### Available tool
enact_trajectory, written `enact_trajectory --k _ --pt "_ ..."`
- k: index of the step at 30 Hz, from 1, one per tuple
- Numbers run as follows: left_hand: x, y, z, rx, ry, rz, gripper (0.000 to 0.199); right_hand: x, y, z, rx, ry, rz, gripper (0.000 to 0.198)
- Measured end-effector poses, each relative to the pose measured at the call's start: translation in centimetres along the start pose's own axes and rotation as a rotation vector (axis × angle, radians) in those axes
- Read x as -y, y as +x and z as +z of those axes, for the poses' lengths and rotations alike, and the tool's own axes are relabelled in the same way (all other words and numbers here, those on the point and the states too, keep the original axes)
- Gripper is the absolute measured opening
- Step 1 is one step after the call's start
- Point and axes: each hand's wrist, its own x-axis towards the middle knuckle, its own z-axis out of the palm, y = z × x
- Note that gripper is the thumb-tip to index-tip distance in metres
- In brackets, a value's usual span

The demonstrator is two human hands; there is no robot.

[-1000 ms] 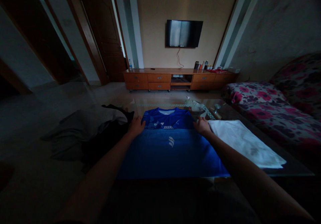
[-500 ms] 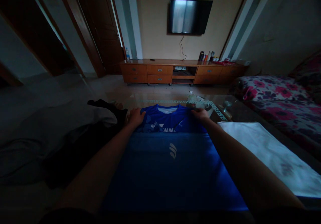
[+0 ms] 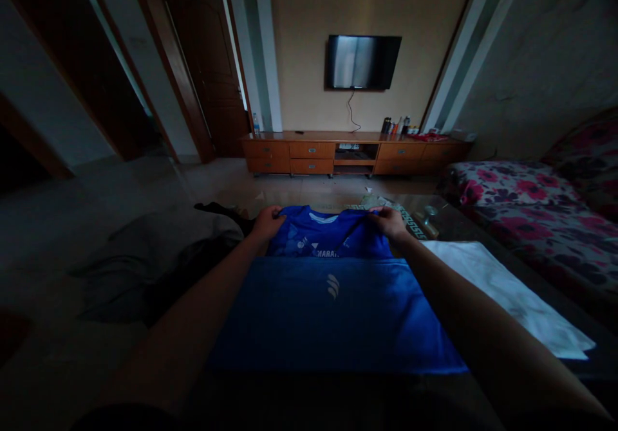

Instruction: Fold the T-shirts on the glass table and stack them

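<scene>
A blue T-shirt [image 3: 333, 315] lies in front of me on the glass table, its lower part folded up over the chest so that only some white lettering shows below the neckline. My left hand [image 3: 270, 222] pinches the shirt's left shoulder. At the right shoulder, my right hand [image 3: 387, 221] is closed on the fabric in the same way. The shoulder edge looks slightly raised between both hands. To the right of my right forearm lies a flat white folded cloth [image 3: 497, 289].
Dark clothes [image 3: 193, 257] are heaped on the left. A small glass object [image 3: 429, 215] stands on the table [image 3: 410, 201] at the far right. Beyond are a wooden TV cabinet [image 3: 311, 150], a wall television [image 3: 363, 62] and a flowered sofa [image 3: 526, 225].
Both hands have closed on the shirt's shoulders and lifted that edge a little. The shirt's near edge has shifted away from me. My view has tilted upward.
</scene>
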Motion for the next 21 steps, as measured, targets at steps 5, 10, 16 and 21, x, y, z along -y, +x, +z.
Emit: enact_trajectory --k 5,10,16,21 --pt "-3.3 -5.5 -4.9 0.116 -0.186 0.070 0.020 4.7 -6.0 -4.9 -0.008 0.113 -0.048 0.037" --pt "-3.2 -13.3 -8.3 0.232 -0.100 0.079 0.020 5.1 -14.2 -8.5 0.198 -0.121 -0.082 0.040" --pt "-2.8 -21.1 -8.1 0.479 0.417 0.233 0.031 5.3 -22.5 -6.7 0.424 -0.766 0.075 0.062" --pt "-4.4 -24.4 -5.6 0.481 0.556 0.389 0.047 6.7 -26.1 -2.9 0.486 -0.810 -0.026 0.072"
